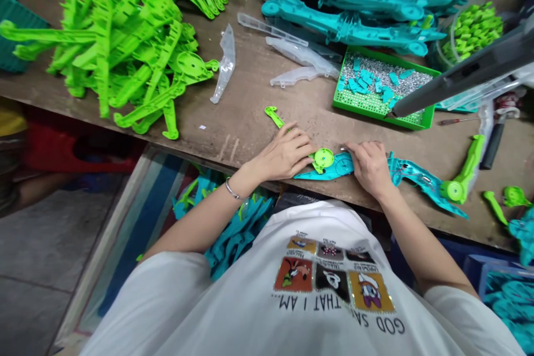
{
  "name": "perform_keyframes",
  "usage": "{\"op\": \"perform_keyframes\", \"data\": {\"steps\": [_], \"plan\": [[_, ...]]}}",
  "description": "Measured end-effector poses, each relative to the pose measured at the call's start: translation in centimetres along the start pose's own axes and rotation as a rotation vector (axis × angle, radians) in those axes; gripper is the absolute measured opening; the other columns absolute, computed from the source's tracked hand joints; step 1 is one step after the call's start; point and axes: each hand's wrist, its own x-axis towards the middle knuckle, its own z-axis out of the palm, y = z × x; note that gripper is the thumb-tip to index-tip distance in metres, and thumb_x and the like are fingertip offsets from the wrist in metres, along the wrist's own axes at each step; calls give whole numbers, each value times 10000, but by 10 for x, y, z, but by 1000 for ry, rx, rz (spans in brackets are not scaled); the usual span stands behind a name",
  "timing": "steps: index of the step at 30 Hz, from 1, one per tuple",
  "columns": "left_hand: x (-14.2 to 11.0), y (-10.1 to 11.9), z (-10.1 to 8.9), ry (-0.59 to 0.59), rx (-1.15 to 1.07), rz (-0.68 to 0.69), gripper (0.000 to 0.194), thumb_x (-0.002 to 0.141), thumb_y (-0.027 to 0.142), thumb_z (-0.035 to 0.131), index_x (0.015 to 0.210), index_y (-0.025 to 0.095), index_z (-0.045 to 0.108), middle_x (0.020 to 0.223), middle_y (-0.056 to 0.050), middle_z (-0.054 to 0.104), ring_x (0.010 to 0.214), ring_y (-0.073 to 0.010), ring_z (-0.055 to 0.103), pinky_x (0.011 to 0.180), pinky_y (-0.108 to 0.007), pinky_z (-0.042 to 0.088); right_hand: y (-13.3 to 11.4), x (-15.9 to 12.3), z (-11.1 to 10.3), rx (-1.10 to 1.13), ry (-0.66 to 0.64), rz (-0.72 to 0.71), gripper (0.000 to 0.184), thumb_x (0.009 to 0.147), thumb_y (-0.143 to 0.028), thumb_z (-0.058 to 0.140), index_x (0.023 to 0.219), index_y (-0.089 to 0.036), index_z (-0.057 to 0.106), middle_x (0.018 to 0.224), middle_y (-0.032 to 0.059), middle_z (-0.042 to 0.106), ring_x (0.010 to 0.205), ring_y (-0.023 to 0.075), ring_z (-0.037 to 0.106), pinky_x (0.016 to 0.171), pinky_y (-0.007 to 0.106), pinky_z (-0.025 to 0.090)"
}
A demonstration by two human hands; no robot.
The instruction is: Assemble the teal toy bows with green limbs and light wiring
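My left hand (287,150) is bent over a lime-green plastic arm with a round disc end (323,158), gripping it against a long teal plastic body (342,166). The arm's thin end shows beyond my fingers. My right hand (370,166) rests over the middle of the teal body, with thumb and forefinger pinched on a small shiny metal piece (344,149), too small to name exactly. The body's right part carries wires, and a second green arm (456,191) sits on its end. What lies beneath both palms is hidden.
A dark power-tool shaft (454,75) slants over a green tray (384,112) of screws and teal bits. Green arms (125,61) are heaped left; teal bodies (346,19) lie at the back. Translucent pieces (226,64), a screwdriver (459,120) and a tub of green bits (475,30) are nearby.
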Motion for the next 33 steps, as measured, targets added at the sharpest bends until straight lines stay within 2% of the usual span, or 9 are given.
{"op": "perform_keyframes", "data": {"steps": [8, 12, 16, 20, 23, 25, 28, 31, 33], "plan": [[10, -22, -10, -49, -111, 74, 347, 1006, 243, 450, 1197, 304, 733, 1044, -64, 672, 1114, -247, 580, 1265, -565, 226, 0, -1, 2, -2, 2, -18, 350, 1077, -258, 392, 1287, -199, 665, 823, 55, 627, 846, 220, 548, 930, 379, 367], [11, -23, -11, -61, -63, 106, 391, 1043, 254, 378, 1205, 281, 732, 1018, -74, 657, 1039, -230, 590, 1209, -536, 298, -1, -1, 2, 2, 10, -6, 351, 1071, -253, 395, 1281, -201, 671, 821, 58, 628, 850, 223, 545, 937, 380, 373], [3, -3, -13, -70, 2, 63, 438, 1062, 450, 410, 1319, 215, 675, 1132, -119, 659, 1138, -275, 587, 1212, -581, 281, -2, -2, 3, 3, 33, -9, 356, 1067, -243, 398, 1287, -203, 674, 820, 59, 628, 839, 224, 540, 950, 382, 376], [-9, 20, -7, -41, 19, 4, 921, 897, 739, 593, 1580, 151, 405, 1429, -219, 581, 1388, -401, 486, 1256, -697, 103, -6, -1, 1, -7, 33, 20, 347, 1073, -251, 404, 1266, -196, 687, 831, 59, 646, 838, 219, 554, 938, 373, 370], [-14, 31, -2, -10, 40, -41, 1038, 867, 763, 624, 1619, 122, 307, 1485, -262, 552, 1409, -417, 496, 1251, -718, 56, -10, 5, -7, 10, 35, 74, 331, 1076, -272, 415, 1225, -194, 700, 858, 65, 676, 850, 217, 574, 909, 371, 359], [-12, 38, -3, 7, 9, -53, 1052, 855, 777, 628, 1609, 115, 310, 1513, -273, 534, 1429, -415, 488, 1253, -696, 91, -15, 13, -14, 26, 54, 83, 326, 1075, -282, 422, 1215, -204, 706, 881, 68, 688, 864, 216, 583, 907, 375, 352], [-4, 46, -11, 122, -47, -145, 818, 954, 675, 579, 1541, 134, 402, 1462, -221, 597, 1376, -348, 543, 1235, -593, 228, -23, 30, -23, 35, 73, 8, 336, 1067, -259, 436, 1288, -237, 689, 898, 61, 692, 865, 209, 575, 932, 385, 350], [6, 49, -19, 265, 5, -280, 408, 1058, 474, 495, 1313, 173, 598, 1172, -115, 727, 1124, -265, 641, 1109, -483, 354, -33, 46, -25, 29, 51, -104, 375, 1050, -227, 469, 1377, -279, 647, 913, 50, 696, 887, 211, 568, 975, 404, 359], [9, 47, -21, 287, 50, -296, 289, 1075, 403, 471, 1105, 195, 669, 1006, -69, 737, 987, -236, 638, 1016, -440, 371, -40, 56, -25, 35, 49, -159, 395, 1045, -219, 477, 1404, -290, 629, 914, 47, 695, 907, 214, 577, 1016, 423, 370]]}}
